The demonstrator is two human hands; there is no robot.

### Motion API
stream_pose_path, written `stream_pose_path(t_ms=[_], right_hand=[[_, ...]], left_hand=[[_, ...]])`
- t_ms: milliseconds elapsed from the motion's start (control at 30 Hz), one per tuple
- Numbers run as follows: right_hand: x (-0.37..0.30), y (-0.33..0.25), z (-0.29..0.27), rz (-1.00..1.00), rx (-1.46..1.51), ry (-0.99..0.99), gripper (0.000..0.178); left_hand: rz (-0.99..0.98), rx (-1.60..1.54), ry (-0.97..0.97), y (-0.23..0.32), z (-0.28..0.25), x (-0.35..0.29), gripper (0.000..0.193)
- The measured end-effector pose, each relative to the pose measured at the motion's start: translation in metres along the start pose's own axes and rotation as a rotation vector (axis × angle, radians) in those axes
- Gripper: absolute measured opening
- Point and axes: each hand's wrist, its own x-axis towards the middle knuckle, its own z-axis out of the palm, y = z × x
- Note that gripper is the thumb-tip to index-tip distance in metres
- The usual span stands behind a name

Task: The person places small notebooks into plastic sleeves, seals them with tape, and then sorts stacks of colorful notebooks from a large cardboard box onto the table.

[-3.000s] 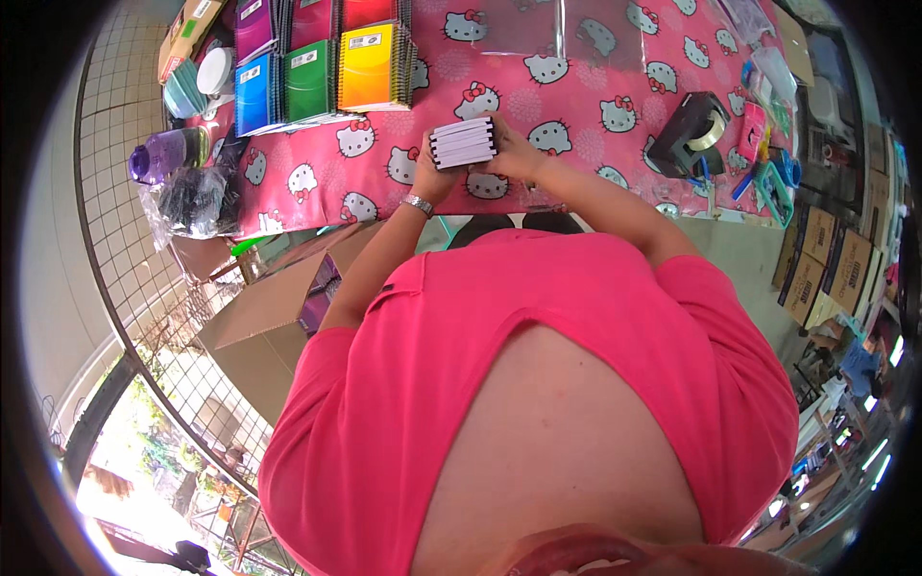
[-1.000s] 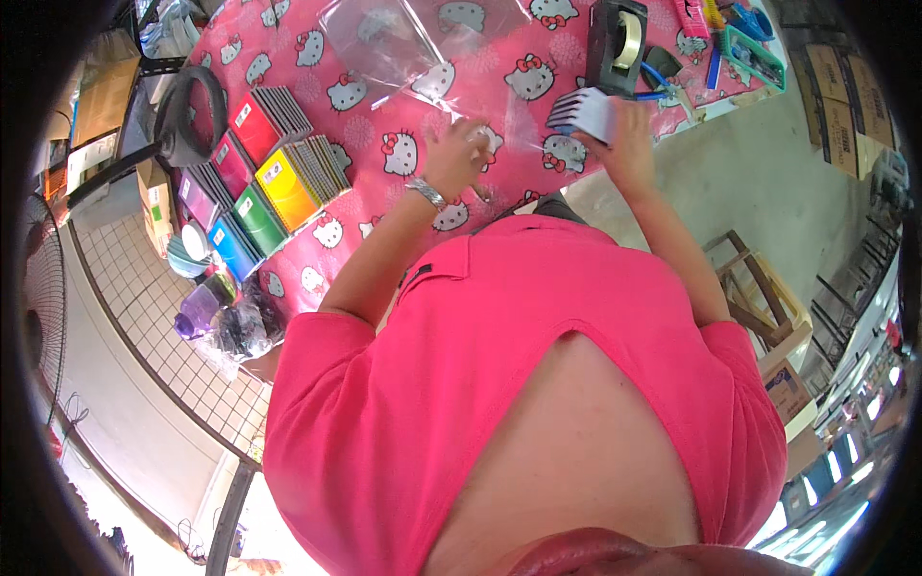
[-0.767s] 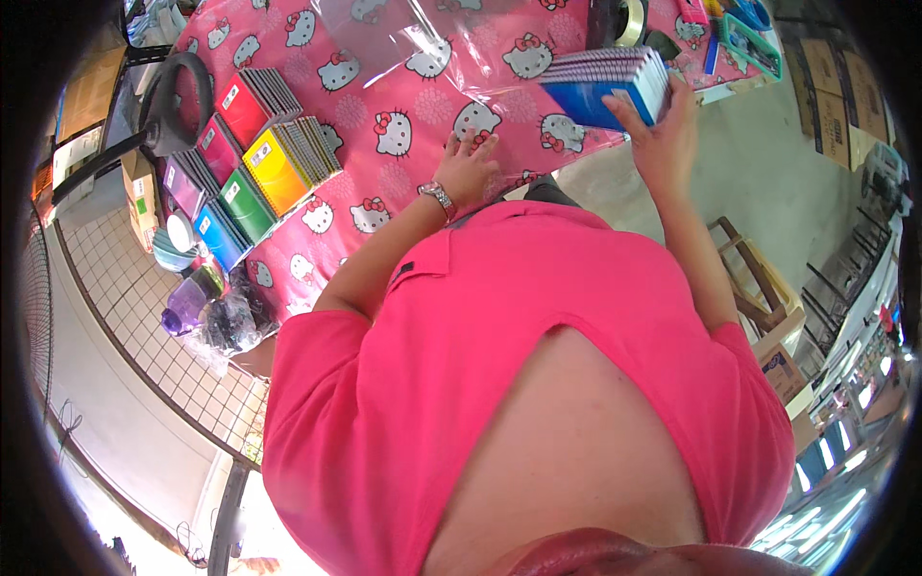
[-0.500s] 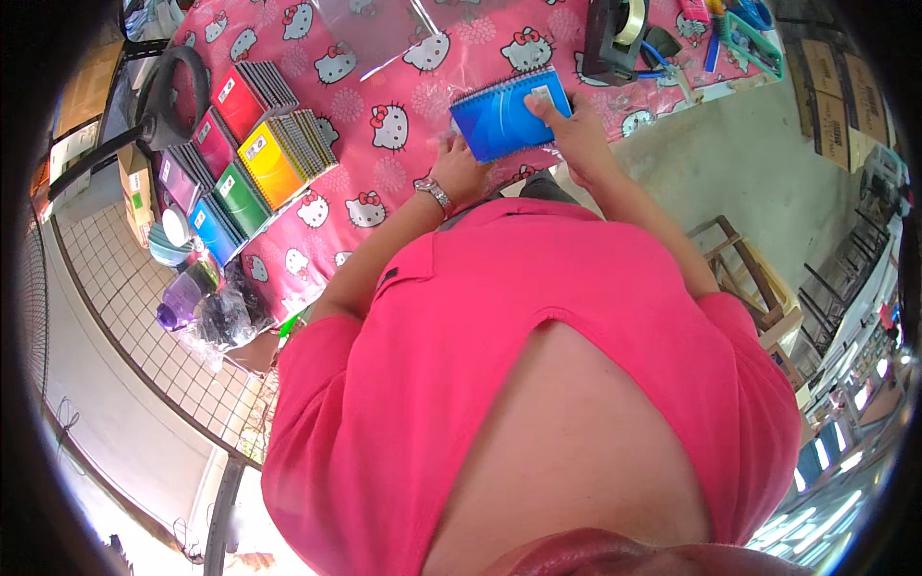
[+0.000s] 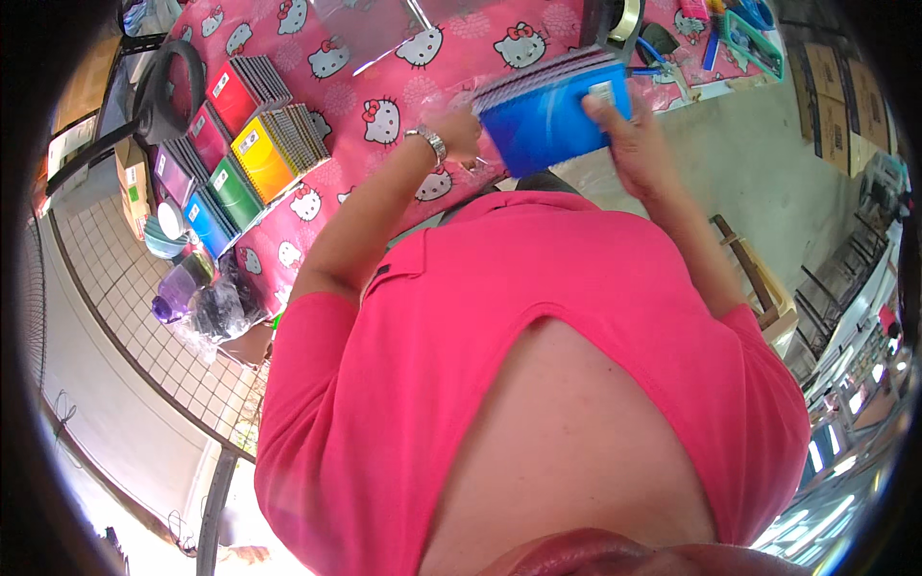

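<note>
A stack of blue spiral notebooks is tilted up over the table's near edge, its wire bindings along the top. My right hand grips the stack's right side, thumb on the front cover below a white sticker. Beside the left edge of the stack is my left hand, wearing a metal watch. Its fingers look curled, partly hidden and slightly blurred; what they hold cannot be made out. Thin clear plastic shows near that hand.
Stacked spiral notebooks in red, yellow, green, purple and blue stand at the table's left. A black tape dispenser, pliers and a green tray lie at the far right. Clear plastic covers part of the patterned pink tablecloth.
The blue notebooks have moved right and tilted up, now showing several bindings stacked together. My right hand moved right with them. My left hand shifted slightly up, beside their left edge.
</note>
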Motion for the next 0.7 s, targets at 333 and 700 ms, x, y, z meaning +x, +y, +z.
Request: stream_pose_path(t_ms=[333,700], right_hand=[[0.076,0.137,-0.006,0.378,0.606,-0.153,0.054],[0.068,0.115,0.001,0.191,0.201,-0.133,0.061]], left_hand=[[0.135,0.188,-0.218,0.007,-0.014,-0.016,0.033],[-0.086,-0.096,0.147,0.013,0.053,-0.049,0.019]])
